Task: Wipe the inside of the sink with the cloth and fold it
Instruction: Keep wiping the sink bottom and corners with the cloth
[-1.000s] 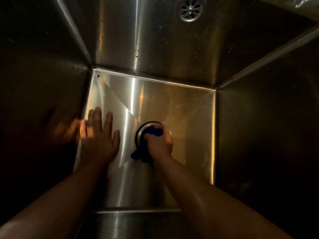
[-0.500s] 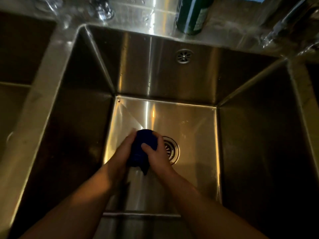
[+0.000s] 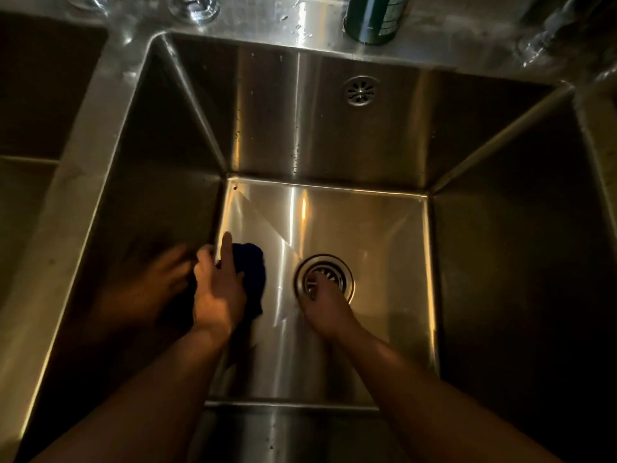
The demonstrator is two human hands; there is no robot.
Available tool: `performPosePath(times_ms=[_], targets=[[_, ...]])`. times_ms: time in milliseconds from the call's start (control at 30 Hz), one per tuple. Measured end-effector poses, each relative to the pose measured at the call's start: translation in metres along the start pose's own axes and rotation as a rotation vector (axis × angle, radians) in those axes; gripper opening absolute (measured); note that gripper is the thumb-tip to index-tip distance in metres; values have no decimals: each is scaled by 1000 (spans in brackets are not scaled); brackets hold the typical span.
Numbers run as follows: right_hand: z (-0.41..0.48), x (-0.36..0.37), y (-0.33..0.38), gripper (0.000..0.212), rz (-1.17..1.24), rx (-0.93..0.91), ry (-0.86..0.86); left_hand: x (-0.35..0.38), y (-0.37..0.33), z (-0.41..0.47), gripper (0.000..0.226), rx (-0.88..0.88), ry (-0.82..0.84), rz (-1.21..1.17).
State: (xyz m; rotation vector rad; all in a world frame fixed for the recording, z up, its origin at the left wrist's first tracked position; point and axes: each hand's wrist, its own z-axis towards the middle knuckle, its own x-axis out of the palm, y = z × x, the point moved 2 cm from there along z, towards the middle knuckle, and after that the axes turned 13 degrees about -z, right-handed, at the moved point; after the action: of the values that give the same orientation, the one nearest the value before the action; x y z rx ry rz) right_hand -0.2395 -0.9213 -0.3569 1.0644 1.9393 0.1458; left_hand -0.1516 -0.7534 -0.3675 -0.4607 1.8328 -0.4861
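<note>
A person leans over a deep, square stainless-steel sink [image 3: 334,128] with both bare forearms reaching down to its floor. The light is dim and warm, so much of the side walls sits in shadow.

The left hand [image 3: 218,290] is at the floor's left edge, right against the left wall, and it holds a crumpled dark blue cloth [image 3: 252,272]. The cloth bunches under the palm and spills out to the right of it, touching the steel floor. The index finger sticks out straight toward the back, the other fingers [image 3: 204,260] curl in, and the thumb lies across the cloth. A blurred reflection of this hand shows on the left wall.

The right hand [image 3: 325,305] is apart from the cloth, with its fingertips down on the round metal drain strainer [image 3: 329,272] in the floor. I cannot tell whether those fingers are holding anything.

A small round overflow grille [image 3: 360,90] sits high on the back wall. On the wet steel bench [image 3: 300,25] behind the sink stands a dark green bottle [image 3: 377,15], and a second basin [image 3: 33,95] lies to the left.
</note>
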Motion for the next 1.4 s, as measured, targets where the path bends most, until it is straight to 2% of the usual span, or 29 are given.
performPosePath(times_ms=[67,167,233,300,367,500,633,733,800,933,1033,1100,1233,1400], targets=[[1,-16,-24,42,-94,61,-118,4,-2,-8,55,-23,-107,-78],[1,-39,-59,55,-464,66,-291,18,-2,-25,72,186,21,46],[-1,-50,-79,60,-628,83,-353,20,4,-27,79,261,70,163],[-2,-52,-100,59,-717,70,-368,22,10,-30,76,349,74,240],[-3,-47,-118,62,-807,59,-298,26,19,-40,70,517,120,340],[-3,-27,-139,68,-863,60,-248,34,29,-57,63,649,262,416],[2,-18,-148,68,-857,70,-283,35,30,-34,56,819,273,467],[4,-13,-152,68,-843,71,-322,36,23,-8,55,915,300,413],[4,-11,-154,66,-837,63,-342,36,6,22,57,863,307,375],[5,-8,-161,68,-836,53,-384,30,-38,114,59,611,203,361],[7,-6,-165,71,-838,38,-426,23,-50,150,63,644,126,397],[7,-6,-166,70,-843,25,-442,23,-47,149,62,681,122,373],[7,-6,-164,69,-850,20,-449,22,-45,139,66,619,142,354],[7,-8,-161,67,-867,41,-423,19,-17,89,71,614,292,418]])
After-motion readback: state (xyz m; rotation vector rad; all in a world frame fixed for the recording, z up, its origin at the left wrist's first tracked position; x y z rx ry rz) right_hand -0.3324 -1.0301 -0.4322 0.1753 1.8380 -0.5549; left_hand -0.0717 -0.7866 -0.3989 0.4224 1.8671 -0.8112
